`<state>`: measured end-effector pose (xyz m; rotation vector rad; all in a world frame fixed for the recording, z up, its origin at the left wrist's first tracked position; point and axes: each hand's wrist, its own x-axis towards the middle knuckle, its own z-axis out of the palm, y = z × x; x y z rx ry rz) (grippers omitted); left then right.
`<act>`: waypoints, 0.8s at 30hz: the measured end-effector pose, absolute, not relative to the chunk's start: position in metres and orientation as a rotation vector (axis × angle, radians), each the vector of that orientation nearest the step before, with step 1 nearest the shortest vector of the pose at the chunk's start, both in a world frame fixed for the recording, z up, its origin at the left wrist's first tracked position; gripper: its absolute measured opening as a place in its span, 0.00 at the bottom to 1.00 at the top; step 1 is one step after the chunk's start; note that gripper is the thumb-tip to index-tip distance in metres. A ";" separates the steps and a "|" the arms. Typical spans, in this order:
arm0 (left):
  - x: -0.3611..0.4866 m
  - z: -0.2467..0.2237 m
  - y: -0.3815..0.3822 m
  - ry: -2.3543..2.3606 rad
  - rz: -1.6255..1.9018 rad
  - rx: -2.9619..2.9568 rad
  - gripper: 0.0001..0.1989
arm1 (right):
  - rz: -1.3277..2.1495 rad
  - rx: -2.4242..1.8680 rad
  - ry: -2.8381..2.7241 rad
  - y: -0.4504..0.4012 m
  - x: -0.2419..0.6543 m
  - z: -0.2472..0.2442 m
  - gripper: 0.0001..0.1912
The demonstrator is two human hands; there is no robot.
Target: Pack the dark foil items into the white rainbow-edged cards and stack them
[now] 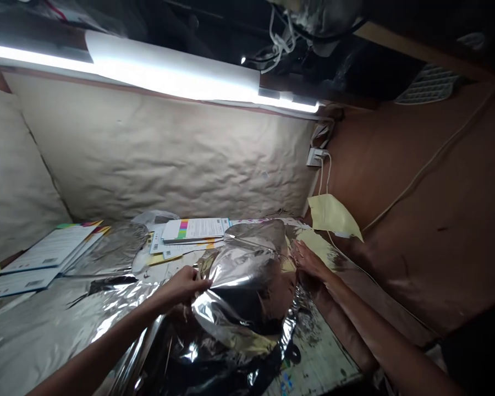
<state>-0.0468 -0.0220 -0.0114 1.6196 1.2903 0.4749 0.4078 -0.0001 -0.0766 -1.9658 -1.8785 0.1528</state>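
Fingers [199, 283] of the left hand [181, 289] curl over the edge of the crumpled silver foil [247, 275], seemingly pinching it; those of the right hand [311, 263] lie spread against its far side. The foil bunches on a paint-flecked table [325, 352], its folds hard to make out in the glare. Papers [193, 230] lie beyond it, and a yellow sheet [332, 217] sits past the right hand.
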 end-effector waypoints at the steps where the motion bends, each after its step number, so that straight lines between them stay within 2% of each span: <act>1: -0.056 -0.013 -0.029 1.303 0.434 1.647 0.25 | 0.138 -1.966 -1.892 0.000 0.407 -0.075 0.37; 10: -0.076 -0.015 -0.088 1.440 0.245 1.844 0.20 | 0.042 -1.786 -2.200 0.012 0.343 -0.071 0.34; 24: -0.090 -0.019 -0.095 1.306 0.361 1.844 0.16 | -0.140 -1.824 -2.292 0.001 0.315 -0.078 0.31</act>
